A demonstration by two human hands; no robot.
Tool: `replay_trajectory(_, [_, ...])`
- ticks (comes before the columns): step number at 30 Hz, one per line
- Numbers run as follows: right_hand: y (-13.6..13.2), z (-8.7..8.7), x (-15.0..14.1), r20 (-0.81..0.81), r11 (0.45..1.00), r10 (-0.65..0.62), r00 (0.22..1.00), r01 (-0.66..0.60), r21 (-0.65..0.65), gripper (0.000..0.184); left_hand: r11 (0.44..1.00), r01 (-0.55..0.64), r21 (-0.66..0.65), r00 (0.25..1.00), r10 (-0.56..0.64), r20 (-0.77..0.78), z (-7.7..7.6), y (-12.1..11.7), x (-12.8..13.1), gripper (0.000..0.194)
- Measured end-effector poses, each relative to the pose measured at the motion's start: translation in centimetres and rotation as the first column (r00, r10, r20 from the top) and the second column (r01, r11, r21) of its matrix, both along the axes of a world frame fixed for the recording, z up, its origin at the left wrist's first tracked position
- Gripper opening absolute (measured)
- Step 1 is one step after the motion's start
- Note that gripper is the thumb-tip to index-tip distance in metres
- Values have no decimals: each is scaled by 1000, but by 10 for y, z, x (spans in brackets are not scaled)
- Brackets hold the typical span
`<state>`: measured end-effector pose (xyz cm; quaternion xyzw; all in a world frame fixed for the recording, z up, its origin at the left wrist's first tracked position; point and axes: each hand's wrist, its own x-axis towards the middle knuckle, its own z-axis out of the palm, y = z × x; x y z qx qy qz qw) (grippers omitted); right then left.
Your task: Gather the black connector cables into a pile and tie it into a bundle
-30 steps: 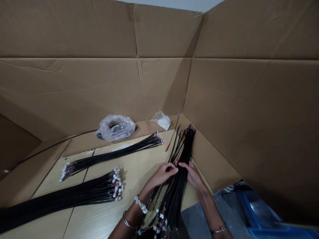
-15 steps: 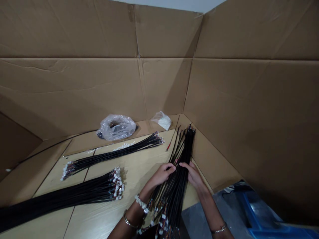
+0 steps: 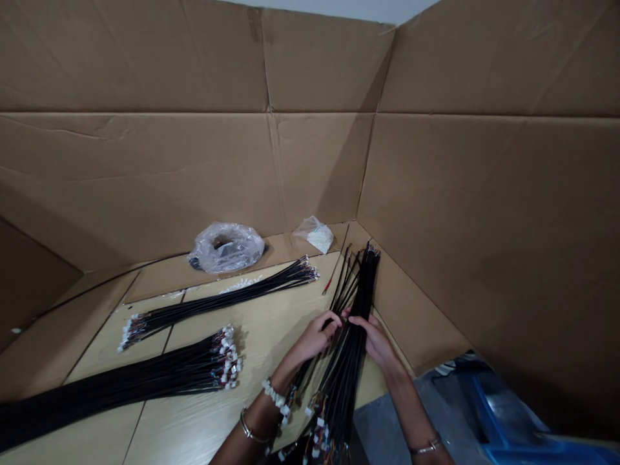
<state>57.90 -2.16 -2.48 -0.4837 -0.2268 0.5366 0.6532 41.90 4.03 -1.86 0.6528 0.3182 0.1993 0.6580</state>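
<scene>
A thick bundle of black cables (image 3: 364, 290) runs from the table's far right corner down toward me, with white connectors (image 3: 320, 434) and coloured wire ends at the near side. My right hand (image 3: 372, 332) is wrapped around this bundle near its middle, thumb on top. Just left of it, my left hand (image 3: 320, 330) is closed with fingers curled on a thinner group of black cables (image 3: 341, 284) that fans out beside the bundle. How many cables the left fingers pinch is hidden.
Two more cable bundles, a thin one (image 3: 223, 294) and a thick one (image 3: 145, 371), lie to the left. Behind them sit a clear plastic bag (image 3: 227, 248) and a small bag of white pieces (image 3: 317, 236). Cardboard walls (image 3: 169, 168) enclose the table. A blue plastic object (image 3: 504, 413) is at lower right.
My left fingers have curled further over the thinner cables, and some cables below the hands have shifted, widening the gap between the group and the bundle. My right hand stays in place.
</scene>
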Motion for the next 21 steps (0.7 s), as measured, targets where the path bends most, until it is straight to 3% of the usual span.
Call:
replay_trajectory(7, [1,-4,-1,2,999,-31,1000,31,-8,25,991,4,131,1000,-5,5,9,-1,0,41])
replay_trajectory(16, [2,0,-1,-40,997,-62,997,60,-53,29,997,24,70,1000,-23,-19,4,-6,0,47])
replay_trajectory(21, [3,2,-4,-37,998,-63,997,62,-26,30,994,37,102,999,-33,-33,6,-5,0,34])
